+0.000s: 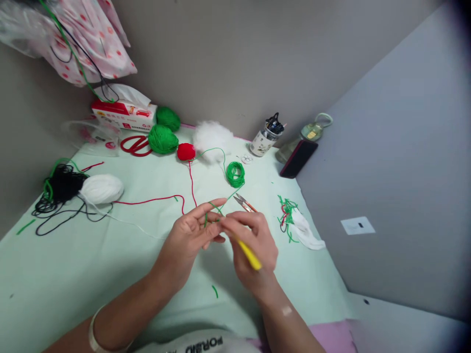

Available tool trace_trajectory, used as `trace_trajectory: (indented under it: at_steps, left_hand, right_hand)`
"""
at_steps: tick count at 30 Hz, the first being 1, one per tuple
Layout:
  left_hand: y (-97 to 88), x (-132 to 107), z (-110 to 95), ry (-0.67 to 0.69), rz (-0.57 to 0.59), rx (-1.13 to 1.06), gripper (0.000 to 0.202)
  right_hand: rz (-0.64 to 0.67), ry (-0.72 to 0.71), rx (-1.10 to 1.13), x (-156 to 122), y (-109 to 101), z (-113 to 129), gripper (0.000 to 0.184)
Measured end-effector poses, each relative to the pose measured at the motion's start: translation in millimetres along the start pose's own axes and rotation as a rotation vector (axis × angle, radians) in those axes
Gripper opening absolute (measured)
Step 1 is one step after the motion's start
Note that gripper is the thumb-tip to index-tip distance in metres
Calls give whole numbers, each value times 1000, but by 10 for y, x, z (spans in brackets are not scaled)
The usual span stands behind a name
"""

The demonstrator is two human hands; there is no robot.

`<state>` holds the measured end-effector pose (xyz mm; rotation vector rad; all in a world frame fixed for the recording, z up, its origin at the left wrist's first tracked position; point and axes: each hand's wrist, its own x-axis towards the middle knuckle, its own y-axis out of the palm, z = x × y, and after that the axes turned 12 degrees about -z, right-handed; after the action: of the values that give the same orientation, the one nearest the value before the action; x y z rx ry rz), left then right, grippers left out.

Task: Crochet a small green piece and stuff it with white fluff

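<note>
My right hand [253, 245] is closed round a crochet hook with a yellow handle [249, 254]. Its fingertips meet those of my left hand [191, 228], which pinches green yarn [216, 208] with a strand looped over its raised index finger. The hook's tip and any stitches are hidden between the fingers. From there the strand runs up to a small wound ring of green yarn [235, 174]. Thread snips [245, 202] lie just beyond my right hand. Red yarn from a small red ball [186, 152] trails down toward my left hand.
At the back stand green yarn balls [163, 139], red-handled scissors [134, 145], a tissue box [125, 115], white stuffing [213, 138], a pen jar [263, 141] and a phone [299, 158] against a bottle. Black yarn [66, 184] and a white ball [102, 189] lie left; yarn scraps [289, 211] right.
</note>
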<state>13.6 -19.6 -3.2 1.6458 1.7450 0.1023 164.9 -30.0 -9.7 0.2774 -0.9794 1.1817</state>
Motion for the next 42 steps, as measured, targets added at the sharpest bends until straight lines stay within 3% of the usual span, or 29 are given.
trace_trajectory:
  at_steps: [2, 3, 7, 9, 14, 21, 24, 30, 32, 36, 38, 40, 42]
  left_hand:
    - [-25, 28, -12, -97, 28, -61, 40]
    - [-39, 42, -26, -142, 39, -87, 39]
    - [-73, 57, -75, -167, 52, -120, 31]
    - [-68, 38, -72, -137, 85, -83, 32]
    - [-58, 0, -10, -3, 96, 38, 31]
    - [-68, 1, -26, 109, 22, 106, 18]
    - [-69, -14, -42, 102, 8, 114, 16]
    - [-126, -39, -20, 121, -15, 169, 20]
    - [-141, -37, 4, 168, -37, 215, 22]
    - [-123, -43, 49, 362, -126, 343, 27]
    - [-99, -58, 58, 424, -176, 376, 30]
    - [-75, -73, 59, 368, -174, 345, 39]
    - [-62, -76, 55, 216, -97, 229, 52]
  right_hand:
    - [11, -56, -27, 7, -18, -17, 37]
    - [-10, -8, 16, 23, -28, -33, 35]
    - [-125, 468, 385, 104, -38, -99, 22]
    - [-100, 591, 512, 113, -19, -115, 19]
    - [-35, 618, 499, 47, 20, -120, 14]
    - [-88, 917, 747, 116, 24, -93, 17]
    - [-63, 954, 786, 155, 29, -84, 19]
    - [-20, 713, 578, 102, -60, -59, 20]
    - [9, 532, 405, 73, -94, -23, 19]
    - [84, 31, 78, 25, -97, 42, 23]
    - [81, -133, -25, -6, -70, 42, 24]
    - [59, -244, -119, -45, -43, 17, 26]
    - [48, -331, -222, -84, -30, -18, 28]
